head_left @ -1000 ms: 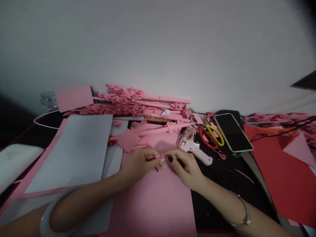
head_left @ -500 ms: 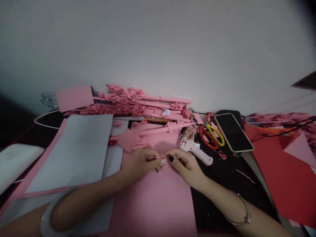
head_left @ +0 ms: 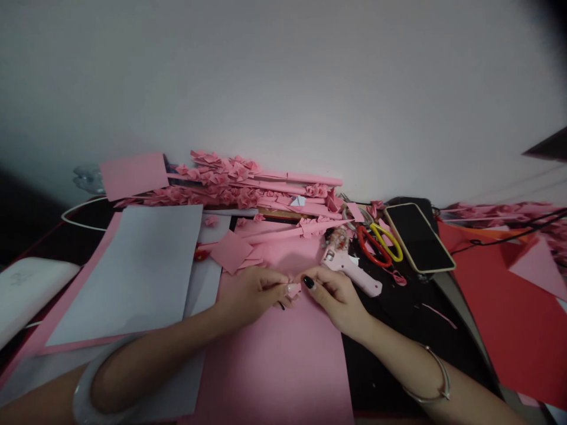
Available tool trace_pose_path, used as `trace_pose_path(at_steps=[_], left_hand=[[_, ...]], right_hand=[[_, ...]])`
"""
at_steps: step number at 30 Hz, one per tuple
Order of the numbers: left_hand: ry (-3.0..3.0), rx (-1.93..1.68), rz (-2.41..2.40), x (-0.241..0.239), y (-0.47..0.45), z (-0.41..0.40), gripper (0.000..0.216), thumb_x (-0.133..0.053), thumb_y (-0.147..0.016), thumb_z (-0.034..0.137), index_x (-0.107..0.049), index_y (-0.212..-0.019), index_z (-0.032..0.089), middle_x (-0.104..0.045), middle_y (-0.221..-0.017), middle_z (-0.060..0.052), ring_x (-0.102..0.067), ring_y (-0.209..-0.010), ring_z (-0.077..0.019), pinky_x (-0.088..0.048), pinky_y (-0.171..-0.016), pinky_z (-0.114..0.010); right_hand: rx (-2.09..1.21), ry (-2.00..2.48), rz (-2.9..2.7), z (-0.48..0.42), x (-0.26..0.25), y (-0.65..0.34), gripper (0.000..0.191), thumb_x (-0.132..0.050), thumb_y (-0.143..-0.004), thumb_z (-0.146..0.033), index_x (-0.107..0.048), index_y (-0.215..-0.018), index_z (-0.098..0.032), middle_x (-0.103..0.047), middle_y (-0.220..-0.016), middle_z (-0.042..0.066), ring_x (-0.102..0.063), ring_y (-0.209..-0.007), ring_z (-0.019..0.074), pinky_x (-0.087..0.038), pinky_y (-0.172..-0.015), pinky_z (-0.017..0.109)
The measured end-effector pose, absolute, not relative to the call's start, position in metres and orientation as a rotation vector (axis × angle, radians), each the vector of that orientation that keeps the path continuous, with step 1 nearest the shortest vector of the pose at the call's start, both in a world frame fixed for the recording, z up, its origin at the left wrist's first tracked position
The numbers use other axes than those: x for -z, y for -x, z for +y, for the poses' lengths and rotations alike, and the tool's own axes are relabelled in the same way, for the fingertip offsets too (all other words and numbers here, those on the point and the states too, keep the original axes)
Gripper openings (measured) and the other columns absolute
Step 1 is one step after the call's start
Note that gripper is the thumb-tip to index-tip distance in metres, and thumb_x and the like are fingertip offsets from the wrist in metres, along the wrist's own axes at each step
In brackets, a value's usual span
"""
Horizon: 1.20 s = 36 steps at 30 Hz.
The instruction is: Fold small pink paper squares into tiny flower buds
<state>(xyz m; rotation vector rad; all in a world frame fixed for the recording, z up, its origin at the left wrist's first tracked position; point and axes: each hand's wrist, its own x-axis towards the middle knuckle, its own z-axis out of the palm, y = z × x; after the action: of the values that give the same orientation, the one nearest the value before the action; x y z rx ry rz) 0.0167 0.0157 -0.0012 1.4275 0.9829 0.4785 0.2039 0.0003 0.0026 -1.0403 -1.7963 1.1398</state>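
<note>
My left hand (head_left: pixel 251 293) and my right hand (head_left: pixel 333 295) meet fingertip to fingertip over a large pink sheet (head_left: pixel 279 354). Both pinch a tiny folded pink paper piece (head_left: pixel 292 284) between thumbs and forefingers. The fingers of each hand are curled closed around it. A white bangle (head_left: pixel 82 389) is on my left forearm, and a thin metal bangle (head_left: pixel 436 383) is on my right wrist. A pink glue gun (head_left: pixel 349 268) lies just right of my right hand.
Pink paper flowers and rolled pink stems (head_left: pixel 248 186) are piled along the wall. A grey sheet (head_left: pixel 133 265) lies at the left, small pink squares (head_left: pixel 230 251) beside it. Red and yellow scissors (head_left: pixel 378 242), a phone (head_left: pixel 419 236) and red paper (head_left: pixel 509 313) are at the right.
The hands have barely moved; the fingers have shifted slightly on the small pink piece, which now sits closer between the fingertips.
</note>
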Motion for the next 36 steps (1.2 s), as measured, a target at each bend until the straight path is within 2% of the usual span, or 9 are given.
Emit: trace_pose_path(at_steps=[8,13,16,18,21,23,30,36], left_hand=[[-1.337,-0.493,0.977,0.0027,-0.0183,0.0162,0.022,-0.051,-0.083,0.026,-0.063,-0.070,0.013,-0.068,-0.069,-0.004,-0.067,-0.065,-0.0141,-0.052,-0.062,-0.022],[-1.294,-0.531,0.959,0.0039,-0.0208,0.0167,0.019,-0.057,-0.080,0.027,-0.061,-0.068,0.014,-0.068,-0.065,-0.002,-0.066,-0.064,-0.0144,-0.052,-0.062,-0.023],[-1.300,-0.542,0.979,0.0019,-0.0208,0.0161,0.020,-0.057,-0.081,0.030,-0.062,-0.069,0.015,-0.069,-0.067,-0.003,-0.067,-0.066,-0.0155,-0.052,-0.064,-0.024],[-1.298,-0.538,0.997,0.0017,-0.0202,0.0166,0.019,-0.058,-0.080,0.030,-0.063,-0.070,0.015,-0.070,-0.067,-0.003,-0.067,-0.067,-0.0165,-0.052,-0.064,-0.025],[-1.271,-0.542,1.025,0.0038,-0.0190,0.0185,0.016,-0.060,-0.078,0.028,-0.065,-0.069,0.015,-0.070,-0.064,-0.003,-0.067,-0.065,-0.0172,-0.052,-0.063,-0.026],[-1.249,-0.548,1.037,0.0056,-0.0184,0.0196,0.014,-0.061,-0.076,0.026,-0.066,-0.069,0.015,-0.070,-0.063,-0.002,-0.067,-0.064,-0.0169,-0.052,-0.063,-0.025],[-1.253,-0.555,1.053,0.0059,-0.0180,0.0179,0.020,-0.060,-0.078,0.030,-0.069,-0.070,0.015,-0.071,-0.064,-0.004,-0.067,-0.063,-0.0166,-0.053,-0.063,-0.025],[-1.307,-0.548,1.050,0.0069,-0.0179,0.0165,0.023,-0.059,-0.078,0.032,-0.070,-0.069,0.014,-0.073,-0.068,-0.005,-0.068,-0.065,-0.0167,-0.053,-0.064,-0.026]], right_hand=[[-1.202,1.043,-1.770,-0.0011,-0.0013,-0.2040,0.030,-0.046,-0.092,-0.036,-0.066,-0.094,-0.014,-0.060,-0.066,0.001,-0.052,-0.055,0.0114,-0.042,-0.052,0.022],[-1.225,0.996,-1.750,-0.0006,-0.0010,-0.2042,0.025,-0.048,-0.093,-0.031,-0.066,-0.095,-0.015,-0.066,-0.078,0.004,-0.060,-0.070,0.0141,-0.047,-0.064,0.023],[-1.227,0.974,-1.754,-0.0002,-0.0016,-0.2043,0.023,-0.048,-0.092,-0.028,-0.066,-0.095,-0.015,-0.067,-0.079,0.005,-0.060,-0.072,0.0144,-0.046,-0.064,0.023],[-1.203,0.963,-1.773,-0.0004,-0.0014,-0.2045,0.022,-0.048,-0.092,-0.027,-0.066,-0.096,-0.015,-0.066,-0.077,0.004,-0.057,-0.066,0.0128,-0.044,-0.059,0.022],[-1.160,0.952,-1.821,-0.0010,0.0001,-0.2052,0.022,-0.047,-0.092,-0.024,-0.065,-0.101,-0.014,-0.057,-0.063,-0.001,-0.043,-0.050,0.0089,-0.034,-0.048,0.020],[-1.162,0.947,-1.830,-0.0012,0.0012,-0.2056,0.023,-0.047,-0.092,-0.025,-0.065,-0.101,-0.014,-0.052,-0.059,-0.003,-0.036,-0.047,0.0081,-0.030,-0.046,0.020],[-1.440,0.895,-1.657,-0.0003,0.0006,-0.2045,0.020,-0.050,-0.091,-0.031,-0.062,-0.095,-0.015,-0.057,-0.071,0.001,-0.052,-0.063,0.0117,-0.040,-0.058,0.022],[-1.525,0.884,-1.571,-0.0012,-0.0008,-0.2025,0.022,-0.053,-0.090,-0.035,-0.059,-0.099,-0.016,-0.057,-0.070,0.000,-0.050,-0.057,0.0101,-0.039,-0.053,0.021]])
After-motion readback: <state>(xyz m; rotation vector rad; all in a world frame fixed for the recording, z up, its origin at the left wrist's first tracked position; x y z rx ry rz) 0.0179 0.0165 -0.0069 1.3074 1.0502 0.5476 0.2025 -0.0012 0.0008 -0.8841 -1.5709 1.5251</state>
